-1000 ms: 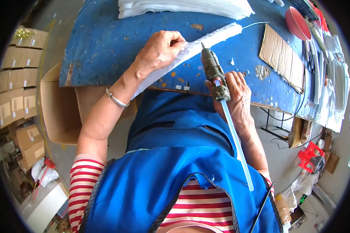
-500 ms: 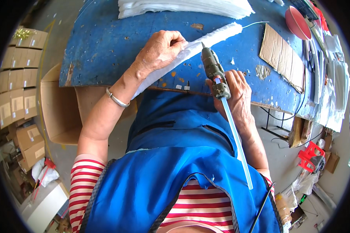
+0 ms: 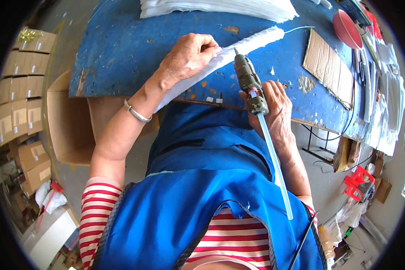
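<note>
My left hand [image 3: 188,57] presses down on a long white fuzzy strip [image 3: 252,41] that lies slantwise across the blue table [image 3: 121,49]; a thin wire sticks out of its far end. My right hand [image 3: 274,108] grips a dark glue gun [image 3: 248,83] whose nozzle points at the strip, just right of my left fingers. A long clear glue stick [image 3: 274,166] juts out of the gun's back toward my body. A silver bangle [image 3: 136,113] sits on my left wrist.
A stack of white sheets [image 3: 220,6] lies along the table's far edge. Corrugated cardboard [image 3: 328,67] and a red round dish [image 3: 346,29] lie at the right. An open carton [image 3: 69,121] stands under the table's left side, with several stacked boxes [image 3: 18,99] further left.
</note>
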